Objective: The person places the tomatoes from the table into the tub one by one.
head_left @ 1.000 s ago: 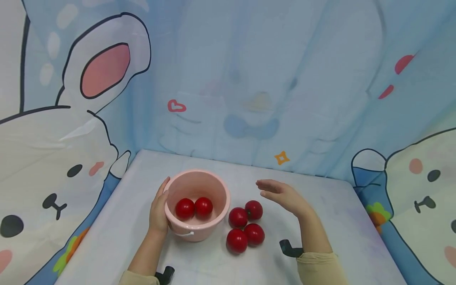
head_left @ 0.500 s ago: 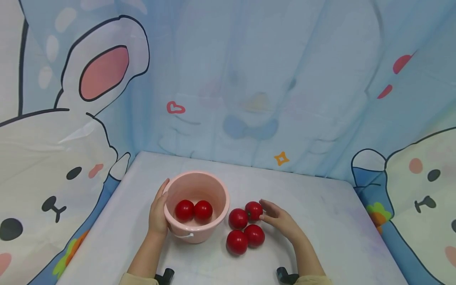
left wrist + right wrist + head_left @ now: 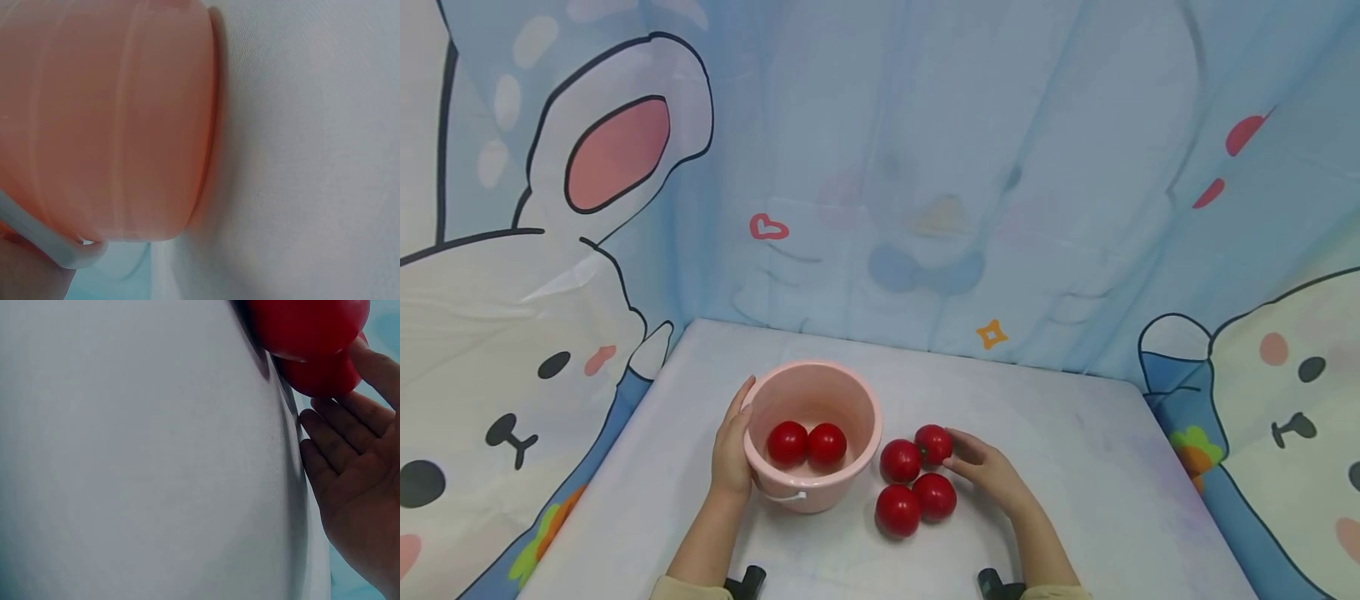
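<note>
Our left hand (image 3: 732, 454) rests flat against the outer wall of the pink bucket (image 3: 857, 404), fingers straight along its rim; two red balls (image 3: 807, 443) lie inside it. Just right of the bucket, four more red balls (image 3: 916, 479) sit clustered on the white table (image 3: 1075, 467). Our right hand (image 3: 988, 468) reaches the farthest of these, the far ball (image 3: 933, 443), fingertips touching it, fingers loosely spread, not closed round it.

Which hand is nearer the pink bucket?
Left. The left hand rests against the pink bucket's outer wall; the right hand is off to its right, touching the farthest tomato of the four on the table.
</note>
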The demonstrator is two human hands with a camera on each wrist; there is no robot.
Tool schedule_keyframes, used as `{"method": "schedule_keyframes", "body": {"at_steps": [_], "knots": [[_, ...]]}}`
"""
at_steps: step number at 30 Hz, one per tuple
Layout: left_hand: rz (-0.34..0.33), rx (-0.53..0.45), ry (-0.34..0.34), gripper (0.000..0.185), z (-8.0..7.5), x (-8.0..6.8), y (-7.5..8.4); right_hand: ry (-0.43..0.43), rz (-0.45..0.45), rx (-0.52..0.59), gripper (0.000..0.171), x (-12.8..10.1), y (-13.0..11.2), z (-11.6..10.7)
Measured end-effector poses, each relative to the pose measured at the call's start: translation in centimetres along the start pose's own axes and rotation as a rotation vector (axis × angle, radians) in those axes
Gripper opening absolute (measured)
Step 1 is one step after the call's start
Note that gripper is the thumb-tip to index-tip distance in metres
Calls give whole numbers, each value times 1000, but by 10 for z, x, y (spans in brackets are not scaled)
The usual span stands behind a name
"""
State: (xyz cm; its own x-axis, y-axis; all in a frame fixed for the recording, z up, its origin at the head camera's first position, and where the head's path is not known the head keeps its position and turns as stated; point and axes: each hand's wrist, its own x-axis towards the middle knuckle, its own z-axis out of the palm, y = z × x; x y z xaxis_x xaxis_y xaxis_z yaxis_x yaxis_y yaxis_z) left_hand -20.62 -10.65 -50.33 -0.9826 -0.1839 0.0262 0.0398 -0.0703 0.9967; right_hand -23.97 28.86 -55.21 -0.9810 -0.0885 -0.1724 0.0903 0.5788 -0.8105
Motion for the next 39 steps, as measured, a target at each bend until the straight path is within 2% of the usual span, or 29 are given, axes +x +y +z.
{"method": "schedule_keyframes", "body": {"at_steps": [10, 21, 34, 39], "knots": [[-2, -4, 0, 46, 1, -1, 1, 28, 0, -25, 82, 1, -2, 5], [-5, -19, -6, 45, 1, -1, 2, 62, -8, -40, 80, 3, -1, 9], [4, -3, -6, 45, 0, -1, 2, 56, -8, -35, 78, 2, -3, 6], [7, 4, -4, 45, 0, -1, 2, 46, -35, -56, 76, 2, -10, -2]]}}
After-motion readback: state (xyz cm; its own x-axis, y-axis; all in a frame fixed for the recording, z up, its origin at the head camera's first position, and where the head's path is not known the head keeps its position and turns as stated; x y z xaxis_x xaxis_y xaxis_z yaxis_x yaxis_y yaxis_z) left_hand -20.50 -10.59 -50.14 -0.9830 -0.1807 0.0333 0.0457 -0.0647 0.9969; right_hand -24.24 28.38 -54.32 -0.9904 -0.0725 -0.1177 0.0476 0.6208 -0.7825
